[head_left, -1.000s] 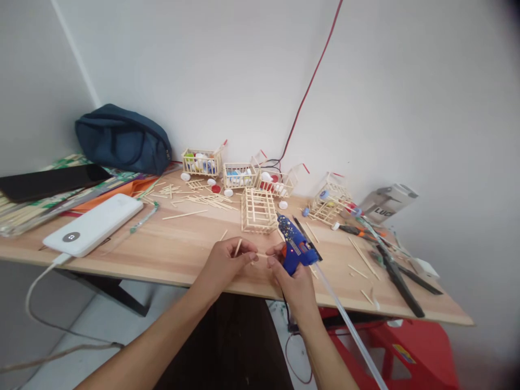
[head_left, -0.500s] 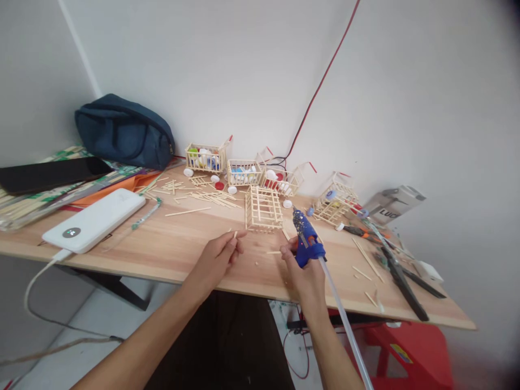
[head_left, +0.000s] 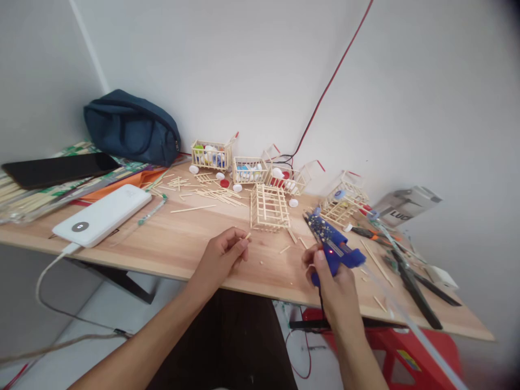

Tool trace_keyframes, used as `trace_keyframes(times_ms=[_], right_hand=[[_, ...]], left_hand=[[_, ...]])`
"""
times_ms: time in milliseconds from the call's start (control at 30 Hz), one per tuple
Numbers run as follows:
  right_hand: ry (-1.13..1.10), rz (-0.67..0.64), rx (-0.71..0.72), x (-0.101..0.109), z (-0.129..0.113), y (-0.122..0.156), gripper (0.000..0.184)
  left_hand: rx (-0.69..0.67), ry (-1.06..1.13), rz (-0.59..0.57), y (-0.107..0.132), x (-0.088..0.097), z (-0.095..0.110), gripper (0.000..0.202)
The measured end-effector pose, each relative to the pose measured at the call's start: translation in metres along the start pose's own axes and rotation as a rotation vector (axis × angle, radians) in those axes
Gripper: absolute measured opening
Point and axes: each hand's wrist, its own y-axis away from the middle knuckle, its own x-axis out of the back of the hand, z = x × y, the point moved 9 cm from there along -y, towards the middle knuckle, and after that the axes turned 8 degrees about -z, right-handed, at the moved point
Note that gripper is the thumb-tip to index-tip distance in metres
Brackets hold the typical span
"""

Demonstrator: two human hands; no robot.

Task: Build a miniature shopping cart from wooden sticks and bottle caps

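Note:
My left hand (head_left: 225,253) pinches a short wooden stick (head_left: 247,236) between thumb and fingers, above the front of the table. In my right hand (head_left: 331,273) is a blue glue gun (head_left: 331,238), its speckled nozzle end pointing up and left and a long clear glue stick (head_left: 422,336) trailing from its back. A small red light shows on its side. Between and beyond the hands, a wooden stick frame (head_left: 270,207) shaped like a basket rests on the table. Neither hand touches it. A few cut sticks (head_left: 285,249) lie between the hands.
Little stick carts (head_left: 211,156) with bottle-cap wheels line the wall. Loose sticks (head_left: 219,195) are scattered in front. A white power bank (head_left: 103,214), a phone (head_left: 60,169) and a blue bag (head_left: 132,130) occupy the left. Black-handled cutters (head_left: 418,292) lie right. Below is a red stool (head_left: 426,352).
My right hand has moved right, and the glue gun has swung from steep to more slanted. The left hand keeps its pinch on the stick. The view has shifted slightly.

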Motion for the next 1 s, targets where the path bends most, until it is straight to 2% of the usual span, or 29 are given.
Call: trace_keyframes(times_ms=[133, 200, 267, 400, 567, 667, 833, 1000], right_hand=[[-0.258, -0.328, -0.126, -0.04, -0.001, 0.027, 0.042], [-0.289, -0.453, -0.181, -0.058, -0.002, 0.038, 0.043], [-0.275, -0.522, -0.204, -0.071, -0.004, 0.045, 0.044], [-0.204, -0.503, -0.209, -0.078, -0.006, 0.044, 0.047], [-0.172, -0.425, -0.18, -0.075, -0.011, 0.043, 0.05], [-0.148, -0.447, -0.168, -0.077, -0.011, 0.045, 0.051], [-0.129, -0.454, -0.185, -0.078, -0.005, 0.045, 0.052], [-0.135, -0.416, -0.177, -0.077, -0.012, 0.045, 0.053]], left_hand=[[-0.074, -0.062, 0.002, 0.0, -0.002, 0.004, 0.023], [-0.094, -0.089, 0.014, 0.001, -0.002, 0.005, 0.023], [-0.089, -0.089, 0.024, 0.002, -0.001, 0.005, 0.023], [-0.061, -0.036, 0.046, 0.004, 0.003, 0.002, 0.023], [-0.062, -0.002, 0.052, 0.004, 0.005, -0.001, 0.023], [-0.082, 0.011, 0.058, 0.003, 0.005, -0.001, 0.023], [-0.099, 0.01, 0.065, 0.004, 0.005, 0.001, 0.022], [-0.049, -0.071, 0.066, 0.005, 0.007, 0.0, 0.024]])
